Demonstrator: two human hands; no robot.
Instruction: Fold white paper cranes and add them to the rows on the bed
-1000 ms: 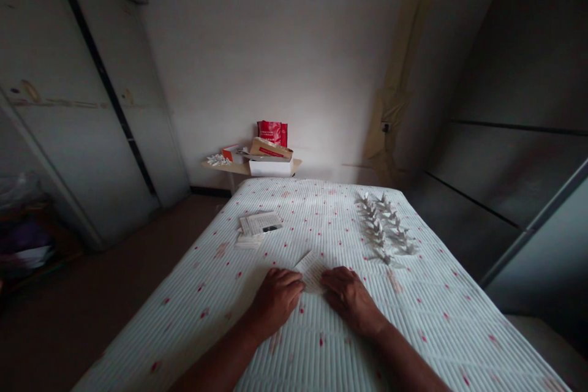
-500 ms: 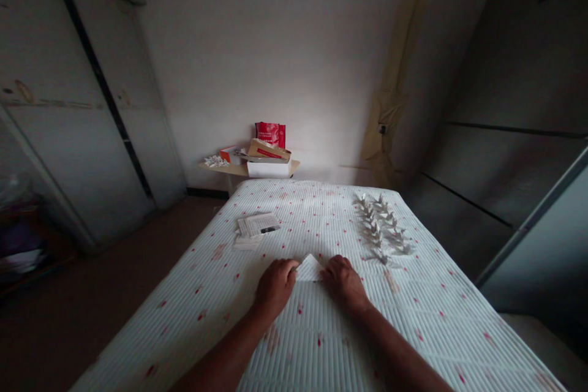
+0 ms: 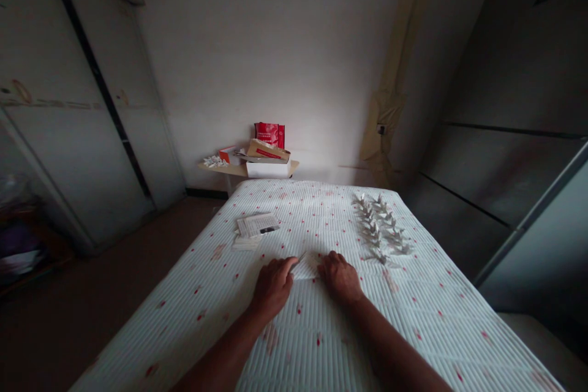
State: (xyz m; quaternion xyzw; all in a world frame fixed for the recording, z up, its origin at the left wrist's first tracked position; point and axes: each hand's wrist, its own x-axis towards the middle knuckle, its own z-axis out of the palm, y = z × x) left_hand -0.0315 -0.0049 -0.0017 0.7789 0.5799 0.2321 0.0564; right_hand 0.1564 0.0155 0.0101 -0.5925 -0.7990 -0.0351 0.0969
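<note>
A small folded paper (image 3: 305, 267) with printed lines lies on the striped, red-dotted bed cover (image 3: 316, 331). My left hand (image 3: 274, 285) pinches its left edge between thumb and fingers. At its right side my right hand (image 3: 339, 275) has its fingers closed over the paper's edge. Several folded paper figures (image 3: 374, 229) stand in two rows to the right, beyond my right hand. Printed paper sheets (image 3: 257, 225) lie in a stack at the back left of the cover.
Behind the bed, a small table (image 3: 228, 168) holds a white box (image 3: 267, 168), a red bag (image 3: 270, 133) and a pile of white pieces (image 3: 215, 161). Grey cabinets flank the bed on both sides.
The folded paper has tilted and its top edge looks less pointed. My right hand has shifted slightly left over its edge, and my left hand has moved slightly left.
</note>
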